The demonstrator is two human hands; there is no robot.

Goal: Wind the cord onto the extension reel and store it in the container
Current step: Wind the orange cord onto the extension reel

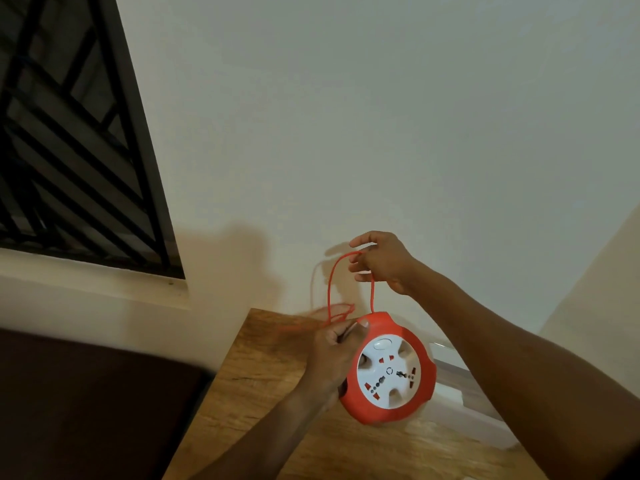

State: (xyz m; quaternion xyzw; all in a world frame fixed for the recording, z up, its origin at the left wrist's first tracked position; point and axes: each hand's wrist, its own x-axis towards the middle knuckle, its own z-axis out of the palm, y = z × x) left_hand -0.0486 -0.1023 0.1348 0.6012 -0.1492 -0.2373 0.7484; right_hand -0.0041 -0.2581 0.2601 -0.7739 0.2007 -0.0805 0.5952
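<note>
A round red extension reel with a white socket face is held upright above the wooden table. My left hand grips its left rim. My right hand is raised above the reel and pinches the thin red cord. The cord rises from the reel's top to my fingers, then loops down on the left to a blurred tangle of slack near my left hand. No container can be made out with certainty.
A white object lies on the table behind the reel at the right. A pale wall stands close behind. A window with dark bars fills the upper left. A dark surface lies left of the table.
</note>
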